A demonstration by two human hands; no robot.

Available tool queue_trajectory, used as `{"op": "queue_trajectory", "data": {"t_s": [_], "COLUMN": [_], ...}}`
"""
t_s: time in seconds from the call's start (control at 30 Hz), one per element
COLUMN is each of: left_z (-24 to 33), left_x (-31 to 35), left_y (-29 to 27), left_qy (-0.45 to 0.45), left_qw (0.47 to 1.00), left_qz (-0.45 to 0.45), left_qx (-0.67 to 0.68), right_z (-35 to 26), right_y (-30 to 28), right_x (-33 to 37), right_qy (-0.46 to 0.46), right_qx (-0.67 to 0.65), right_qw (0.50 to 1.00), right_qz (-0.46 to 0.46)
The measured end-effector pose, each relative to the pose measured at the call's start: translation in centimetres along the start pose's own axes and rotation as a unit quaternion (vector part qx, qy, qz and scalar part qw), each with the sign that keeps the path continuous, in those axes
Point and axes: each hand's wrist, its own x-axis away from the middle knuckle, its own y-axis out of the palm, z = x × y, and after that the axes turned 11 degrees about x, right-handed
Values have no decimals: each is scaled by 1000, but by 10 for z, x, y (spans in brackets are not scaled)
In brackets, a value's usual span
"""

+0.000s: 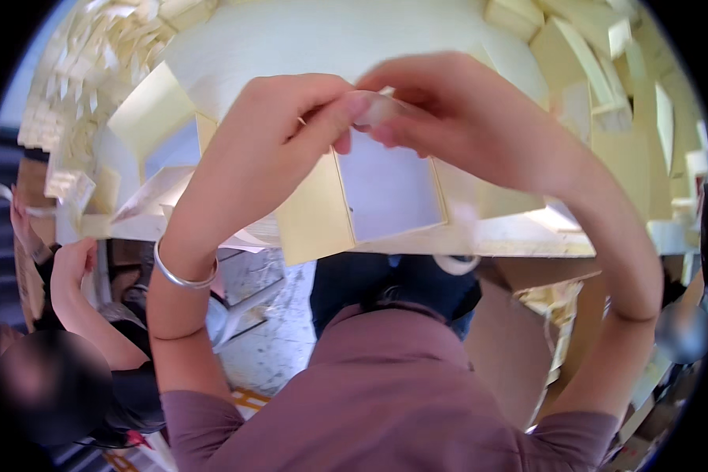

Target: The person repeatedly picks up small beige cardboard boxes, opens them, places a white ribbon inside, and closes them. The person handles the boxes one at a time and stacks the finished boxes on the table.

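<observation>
My left hand [283, 138], with a silver bangle [182, 275] on its wrist, meets my right hand [472, 114] above the table. Fingertips of both pinch a small whitish, thin-looking piece [376, 108]; its exact kind is unclear, as the fingers partly cover it. Directly below them lies an open cream box [440, 193] with a pale lavender inside [389, 193]. Its cream lid [315, 216] is folded out to the left and reaches over the table's front edge. The hands hide the box's far end.
Another open cream box [153, 110] stands to the left, near a pile of pale strips and pieces [94, 63]. Cream boxes [582, 71] are stacked at the right. At the lower left a person's arm [86, 303] reaches to the table; a cardboard carton [515, 338] stands below the table.
</observation>
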Motion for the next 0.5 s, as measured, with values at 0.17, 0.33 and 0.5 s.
{"op": "queue_trajectory", "data": {"t_s": [0.17, 0.33, 0.5], "left_z": [-18, -105, -108], "left_x": [21, 33, 43], "left_y": [-15, 6, 47], "left_qy": [110, 62, -58], "left_qw": [943, 903, 980], "left_qz": [314, 399, 175], "left_qx": [-14, 144, 81], "right_z": [12, 51, 60], "right_y": [24, 63, 83], "right_x": [-37, -49, -52], "right_qy": [13, 77, 83], "right_qx": [166, 239, 247], "right_qw": [984, 941, 930], "right_qz": [-55, -229, -260]}}
